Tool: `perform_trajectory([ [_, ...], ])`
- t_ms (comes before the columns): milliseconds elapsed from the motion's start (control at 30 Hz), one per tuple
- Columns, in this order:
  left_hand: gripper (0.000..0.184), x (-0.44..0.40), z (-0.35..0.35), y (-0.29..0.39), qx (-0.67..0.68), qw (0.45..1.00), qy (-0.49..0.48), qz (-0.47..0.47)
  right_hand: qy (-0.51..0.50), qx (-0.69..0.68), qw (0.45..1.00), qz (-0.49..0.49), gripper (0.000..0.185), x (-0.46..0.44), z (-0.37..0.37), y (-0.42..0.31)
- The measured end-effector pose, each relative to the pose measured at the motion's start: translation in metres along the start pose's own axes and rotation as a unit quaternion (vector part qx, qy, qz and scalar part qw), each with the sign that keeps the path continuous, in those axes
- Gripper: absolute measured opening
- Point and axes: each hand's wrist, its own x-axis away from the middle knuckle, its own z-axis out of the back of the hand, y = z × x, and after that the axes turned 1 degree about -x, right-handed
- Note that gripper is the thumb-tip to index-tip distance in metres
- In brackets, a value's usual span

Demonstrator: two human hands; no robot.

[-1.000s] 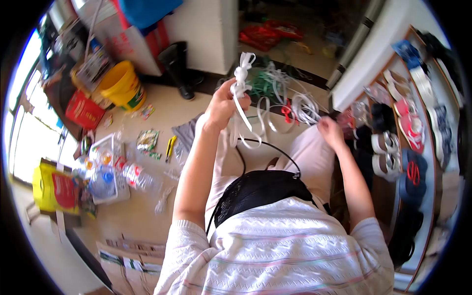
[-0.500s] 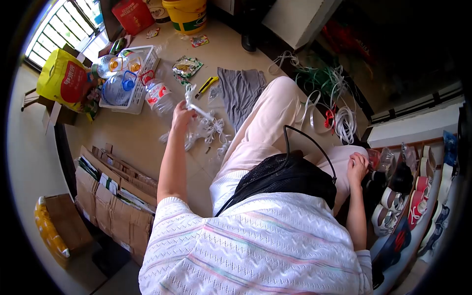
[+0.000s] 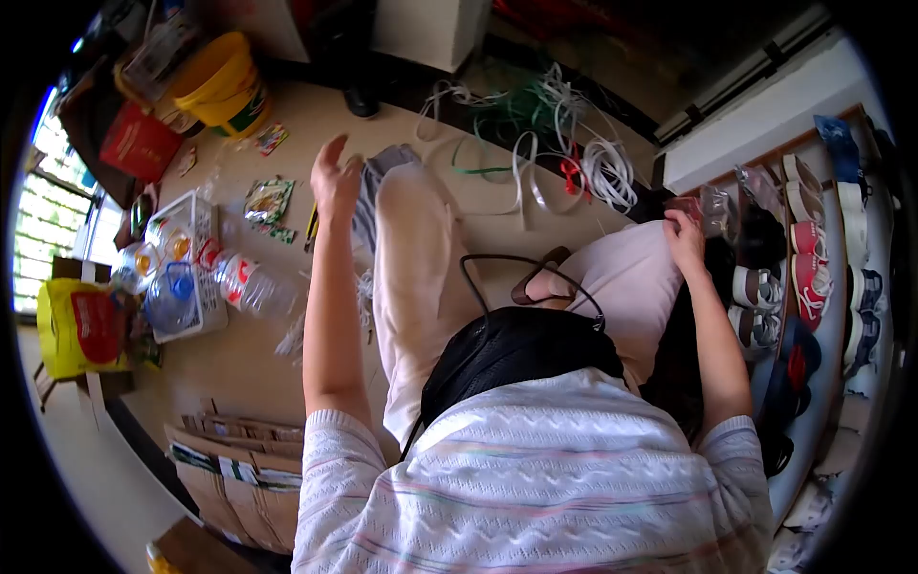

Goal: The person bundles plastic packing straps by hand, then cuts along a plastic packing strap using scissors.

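My left hand (image 3: 335,182) is raised above the floor with its fingers spread, and nothing shows in it. Just beyond it lies a grey cloth (image 3: 390,163), partly covered by my knee. A yellow utility knife (image 3: 312,226) is on the floor to the left of my wrist. My forearm hides part of a tangle of white plastic strapping (image 3: 365,298). On my bent right knee rests my right hand (image 3: 683,241), its fingers laid loosely over the trouser leg and holding nothing.
To the left stand a white basket (image 3: 203,304) with large bottles, a plastic bottle (image 3: 253,285) and flattened cardboard (image 3: 249,497). Coils of white strap (image 3: 609,174) and green strap (image 3: 526,110) lie ahead. A shoe rack (image 3: 798,335) runs along the right; a yellow bucket (image 3: 225,91) stands behind.
My left hand has let go of the white strapping bundle and lifted forward, fingers apart. The view has swung to the right. My right hand stays on the knee.
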Motion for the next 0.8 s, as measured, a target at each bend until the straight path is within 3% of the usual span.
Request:
perform_trajectory([
  [133, 0.037, -0.037, -0.082, 0.102, 0.038, 0.995, -0.093, -0.020, -0.067, 0.011, 0.995, -0.079, 0.019, 0.003, -0.025, 0.020],
  [200, 0.034, -0.053, -0.133, 0.105, 0.033, 0.991, -0.090, -0.099, -0.089, 0.033, 0.992, -0.083, 0.018, 0.003, -0.016, 0.003],
  [367, 0.029, -0.060, -0.201, 0.103, -0.045, 0.980, -0.181, -0.064, -0.245, 0.059, 0.964, -0.090, 0.019, -0.025, -0.013, -0.008],
  [400, 0.029, -0.058, -0.210, 0.085, -0.055, 0.979, -0.184, -0.063, -0.309, 0.021, 0.939, -0.148, 0.019, -0.038, -0.016, -0.010],
  [433, 0.029, -0.059, -0.217, 0.070, -0.064, 0.978, -0.187, -0.063, -0.330, 0.003, 0.937, -0.115, 0.019, -0.051, -0.032, -0.005],
  [467, 0.027, -0.062, -0.223, 0.057, -0.090, 0.972, -0.216, 0.008, -0.353, -0.016, 0.932, -0.082, 0.019, -0.062, -0.054, 0.004],
  [500, 0.026, -0.067, -0.226, 0.061, -0.037, 0.978, -0.203, 0.014, -0.376, -0.034, 0.925, -0.049, 0.019, -0.069, -0.074, 0.012],
  [567, 0.027, -0.085, -0.230, 0.070, -0.004, 0.986, -0.167, -0.024, -0.442, -0.091, 0.886, -0.104, 0.019, -0.092, -0.127, -0.005],
  [700, 0.025, -0.098, -0.229, 0.065, 0.017, 0.979, -0.190, 0.070, -0.455, -0.131, 0.880, -0.037, 0.023, -0.110, -0.260, -0.039],
  [800, 0.023, -0.087, -0.223, 0.077, -0.016, 0.963, -0.245, 0.113, -0.478, -0.160, 0.861, -0.073, 0.027, -0.119, -0.323, -0.074],
])
